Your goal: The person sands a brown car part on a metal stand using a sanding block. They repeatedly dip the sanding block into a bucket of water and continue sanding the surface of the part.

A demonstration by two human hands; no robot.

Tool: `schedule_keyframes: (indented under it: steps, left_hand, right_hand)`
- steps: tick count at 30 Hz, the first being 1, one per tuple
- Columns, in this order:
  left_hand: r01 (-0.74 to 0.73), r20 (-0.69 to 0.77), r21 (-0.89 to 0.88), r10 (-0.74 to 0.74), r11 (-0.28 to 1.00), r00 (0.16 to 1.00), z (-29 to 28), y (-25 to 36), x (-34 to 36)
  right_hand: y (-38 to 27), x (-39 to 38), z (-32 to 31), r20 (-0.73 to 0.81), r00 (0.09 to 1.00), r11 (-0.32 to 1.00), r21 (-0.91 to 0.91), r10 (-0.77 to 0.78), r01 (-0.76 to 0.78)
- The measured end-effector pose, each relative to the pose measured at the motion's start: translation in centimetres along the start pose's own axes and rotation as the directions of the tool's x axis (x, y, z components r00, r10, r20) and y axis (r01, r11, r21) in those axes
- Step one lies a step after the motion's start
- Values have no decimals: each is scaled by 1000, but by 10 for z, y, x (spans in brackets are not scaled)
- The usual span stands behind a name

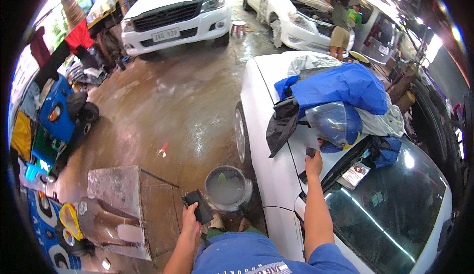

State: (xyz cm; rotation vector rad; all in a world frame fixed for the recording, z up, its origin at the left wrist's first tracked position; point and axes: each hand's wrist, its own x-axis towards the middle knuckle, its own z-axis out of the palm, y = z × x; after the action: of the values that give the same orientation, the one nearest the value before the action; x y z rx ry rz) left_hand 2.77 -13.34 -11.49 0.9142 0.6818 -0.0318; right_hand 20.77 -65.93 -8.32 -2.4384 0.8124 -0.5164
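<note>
My left hand [189,218] grips a black rectangular pad [198,206] low in front of my body. Its exact kind is hard to tell, though it could be sandpaper or a sanding block. Over the white car [276,172] at my right, my right hand [313,164] is closed on a small dark block [310,152], near the windshield's base. Just beyond it lies a blue helmet [340,126] with a clear visor. A blue cloth [340,88] and a black sheet [281,126] are heaped on the hood. A bucket [249,195] of cloudy liquid stands between me and the car.
A board [111,180] and a brown, glossy curved panel [106,222] lie at the left, beside blue vehicles [57,108]. Ahead are a white pickup [177,14] and another white car [291,19] with its hood up, where a person [339,27] stands. The floor [163,101] looks wet.
</note>
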Motion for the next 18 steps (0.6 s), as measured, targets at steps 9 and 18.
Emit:
schedule_keyframes:
  steps: [9,18]
  left_hand:
    - [2,-69,34,1,999,998,37,15,-41]
    - [60,-46,59,-57,996,997,49,10,-59]
  right_hand:
    - [-87,-110,-26,566,822,640,657,-70,-398]
    - [-78,-137,-52,651,748,484,698,-124,-527]
